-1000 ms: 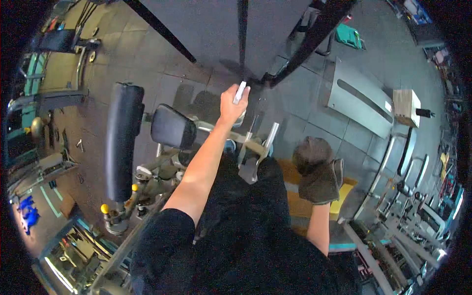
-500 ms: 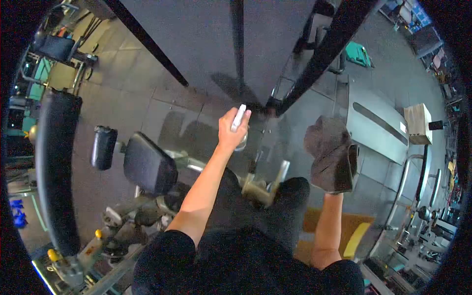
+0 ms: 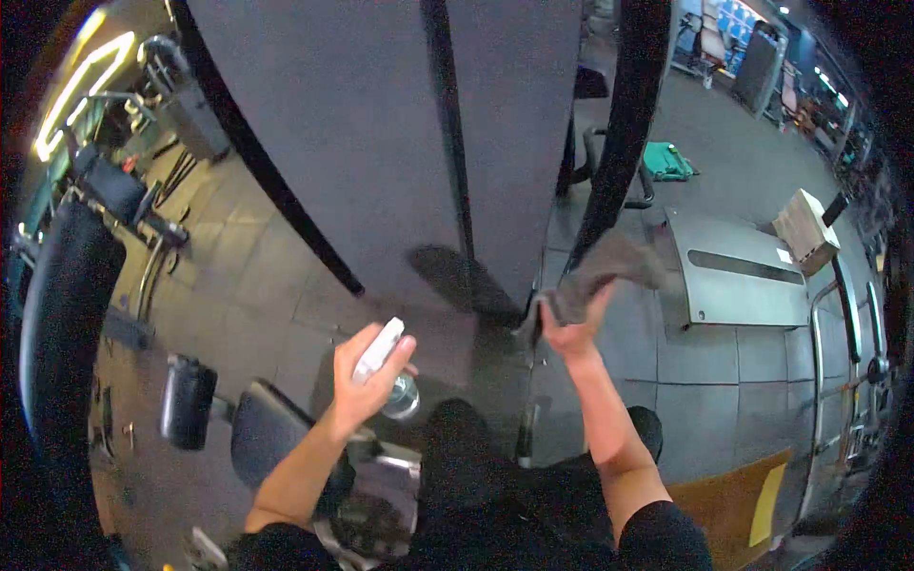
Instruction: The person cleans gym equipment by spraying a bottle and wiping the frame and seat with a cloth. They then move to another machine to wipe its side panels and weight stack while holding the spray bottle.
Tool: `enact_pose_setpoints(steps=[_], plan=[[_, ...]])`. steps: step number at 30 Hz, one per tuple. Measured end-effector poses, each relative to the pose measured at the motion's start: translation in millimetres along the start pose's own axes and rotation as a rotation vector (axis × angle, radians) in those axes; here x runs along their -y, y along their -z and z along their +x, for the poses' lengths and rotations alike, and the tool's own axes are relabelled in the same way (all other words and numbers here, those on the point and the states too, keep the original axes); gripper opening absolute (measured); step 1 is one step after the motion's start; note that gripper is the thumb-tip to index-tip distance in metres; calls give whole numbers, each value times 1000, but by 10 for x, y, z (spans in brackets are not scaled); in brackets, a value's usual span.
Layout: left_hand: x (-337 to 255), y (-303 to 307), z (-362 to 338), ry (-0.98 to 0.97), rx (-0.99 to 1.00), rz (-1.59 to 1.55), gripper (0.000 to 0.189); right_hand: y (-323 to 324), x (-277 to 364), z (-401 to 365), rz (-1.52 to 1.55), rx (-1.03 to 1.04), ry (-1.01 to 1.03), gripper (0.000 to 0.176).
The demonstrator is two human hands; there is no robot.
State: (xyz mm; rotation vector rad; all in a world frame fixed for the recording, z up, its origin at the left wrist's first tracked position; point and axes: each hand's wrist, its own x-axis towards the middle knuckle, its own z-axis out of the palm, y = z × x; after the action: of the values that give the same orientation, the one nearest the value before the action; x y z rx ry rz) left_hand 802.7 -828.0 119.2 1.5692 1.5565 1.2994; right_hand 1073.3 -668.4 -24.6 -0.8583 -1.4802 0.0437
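My left hand (image 3: 354, 390) is closed around a spray bottle (image 3: 380, 349), its white head showing above the fingers and its clear body below. In my right hand (image 3: 577, 335) is a grey-brown cloth (image 3: 614, 262), blurred by motion and spread out past the fingers. The cloth overlaps the foot of a black upright post (image 3: 628, 124) in this view. In front of both hands stands a tall dark grey panel (image 3: 371, 124) with black edges. A round shadow falls on its lower part.
Black padded gym machine parts, including a roller (image 3: 188, 402) and a seat pad (image 3: 269, 433), stand on the left. To the right are a flat grey metal casing (image 3: 747, 309), a wooden box (image 3: 804, 228) and metal rails. A green item (image 3: 669, 162) lies farther back.
My view has tilted up toward the panel. My right hand has swung the cloth up and inward, toward the post. In view, my left hand with the spray bottle sits lower and farther left.
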Motion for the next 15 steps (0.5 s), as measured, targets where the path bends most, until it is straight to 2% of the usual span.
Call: enact_pose_setpoints(steps=[1, 2, 3, 4, 5, 6, 7, 8, 11, 12, 14, 15], plan=[[179, 50, 20, 69, -26, -94, 18, -220, 60, 154, -44, -46, 70, 73], [341, 111, 23, 142, -47, -189, 18, -391, 65, 245, -205, 98, 104, 74], [446, 152, 43, 117, -72, -158, 17, -560, 37, 358, -367, 248, 128, 75], [571, 154, 84, 82, -101, -134, 17, -765, -71, 552, -386, 216, 134, 75], [773, 133, 100, 116, -166, -228, 18, -977, -229, 777, -447, 498, 60, 74], [817, 214, 129, 121, -148, -89, 20, -1082, -347, 842, -555, 528, 137, 72], [1005, 192, 167, 134, -207, -165, 23, -1183, -462, 905, -661, 552, 218, 69], [1203, 232, 200, -43, -237, 34, 25, -1248, -455, 893, -674, 529, 215, 69], [1451, 176, 141, 0, -248, 147, 27, -1171, -404, 906, -639, 394, 257, 70], [1457, 60, 124, 66, -243, 15, 29, -1180, -393, 971, -650, 400, 262, 70], [1454, -50, 161, 119, -244, -129, 31, -1162, -81, 1330, -667, 205, 461, 78], [1478, -34, 175, 66, -235, 10, 31, -1156, 95, 1598, -669, 196, 476, 78]])
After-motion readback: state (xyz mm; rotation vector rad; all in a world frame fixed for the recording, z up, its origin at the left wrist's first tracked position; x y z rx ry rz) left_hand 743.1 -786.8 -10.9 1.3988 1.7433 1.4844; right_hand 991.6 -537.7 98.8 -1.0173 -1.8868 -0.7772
